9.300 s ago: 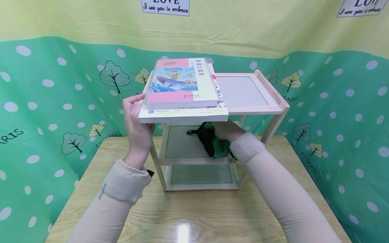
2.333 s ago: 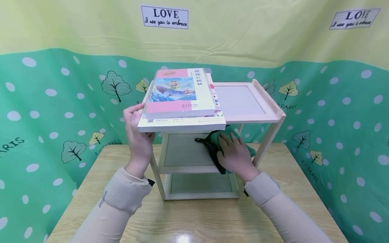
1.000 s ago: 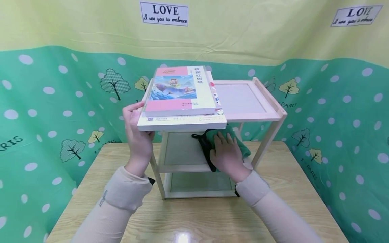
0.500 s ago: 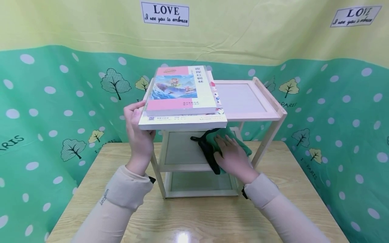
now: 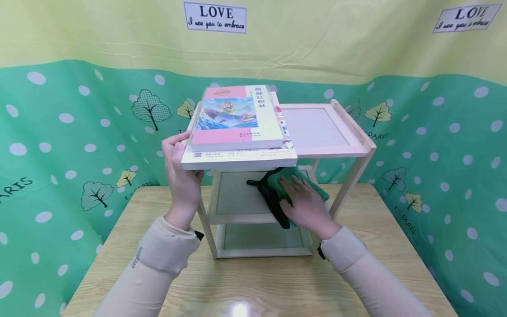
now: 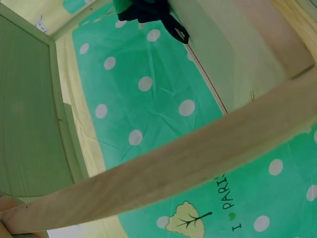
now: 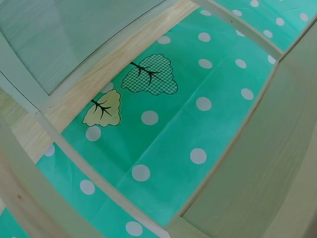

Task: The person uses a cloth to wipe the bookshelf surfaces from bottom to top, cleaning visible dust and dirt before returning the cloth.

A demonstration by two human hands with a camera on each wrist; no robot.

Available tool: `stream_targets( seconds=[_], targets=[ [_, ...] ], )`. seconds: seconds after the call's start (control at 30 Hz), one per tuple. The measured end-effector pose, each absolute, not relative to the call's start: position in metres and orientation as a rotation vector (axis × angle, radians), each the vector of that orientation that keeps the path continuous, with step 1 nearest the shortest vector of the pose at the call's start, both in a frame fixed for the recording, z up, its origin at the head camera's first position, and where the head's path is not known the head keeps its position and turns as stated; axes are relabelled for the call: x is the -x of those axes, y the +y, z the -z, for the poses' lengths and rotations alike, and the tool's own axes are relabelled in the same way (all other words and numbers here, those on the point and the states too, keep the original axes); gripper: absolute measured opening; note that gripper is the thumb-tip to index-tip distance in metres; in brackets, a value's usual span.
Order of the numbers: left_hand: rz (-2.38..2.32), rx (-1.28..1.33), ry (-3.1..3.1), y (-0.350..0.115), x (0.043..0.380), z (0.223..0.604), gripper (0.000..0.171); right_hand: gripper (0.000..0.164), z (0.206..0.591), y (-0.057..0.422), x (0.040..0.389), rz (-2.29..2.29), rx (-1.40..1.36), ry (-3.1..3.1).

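A three-tier wooden shelf (image 5: 330, 152) stands on the table. My left hand (image 5: 180, 180) grips the left side of its top tier by the front leg; in the left wrist view a bit of that hand (image 6: 9, 203) shows at the leg's end. Two stacked books, a pink-and-white one (image 5: 222, 135) over a larger one (image 5: 241, 164), lie flat on the top tier beside that hand. On the middle tier my right hand (image 5: 306, 206) presses with fairly straight, spread fingers on a green cloth (image 5: 320, 192) with black trim and a hanging loop. The black trim (image 6: 143, 11) also appears in the left wrist view.
A light wood table (image 5: 245, 286) carries the shelf. The bottom tier (image 5: 263, 237) sits close to the tabletop. Behind and at both sides hangs a green and yellow printed curtain (image 5: 99, 145). The right rear leg and front leg (image 5: 352, 182) flank the right hand.
My right hand, earlier deeper under the top tier with the cloth bunched, now lies flatter over the spread cloth, nearer the front right. In the last second it shifted slightly right. The left hand stays put.
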State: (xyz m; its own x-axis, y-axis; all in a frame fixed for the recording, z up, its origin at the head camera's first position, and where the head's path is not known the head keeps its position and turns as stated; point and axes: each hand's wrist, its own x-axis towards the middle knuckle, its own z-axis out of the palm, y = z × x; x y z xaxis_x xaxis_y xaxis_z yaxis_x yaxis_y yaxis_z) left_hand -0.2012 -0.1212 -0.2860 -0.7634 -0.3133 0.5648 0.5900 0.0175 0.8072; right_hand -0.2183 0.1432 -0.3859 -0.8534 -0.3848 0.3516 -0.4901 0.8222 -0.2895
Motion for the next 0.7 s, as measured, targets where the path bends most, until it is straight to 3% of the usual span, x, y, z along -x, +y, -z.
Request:
stream_targets(
  seconds=[0.7],
  targets=[
    [1.806,0.303,-1.670,-0.1212,0.2014,0.2863,0.032,0.054,0.3827,0.1430,0.2205,-0.549,-0.767,-2.763]
  ],
)
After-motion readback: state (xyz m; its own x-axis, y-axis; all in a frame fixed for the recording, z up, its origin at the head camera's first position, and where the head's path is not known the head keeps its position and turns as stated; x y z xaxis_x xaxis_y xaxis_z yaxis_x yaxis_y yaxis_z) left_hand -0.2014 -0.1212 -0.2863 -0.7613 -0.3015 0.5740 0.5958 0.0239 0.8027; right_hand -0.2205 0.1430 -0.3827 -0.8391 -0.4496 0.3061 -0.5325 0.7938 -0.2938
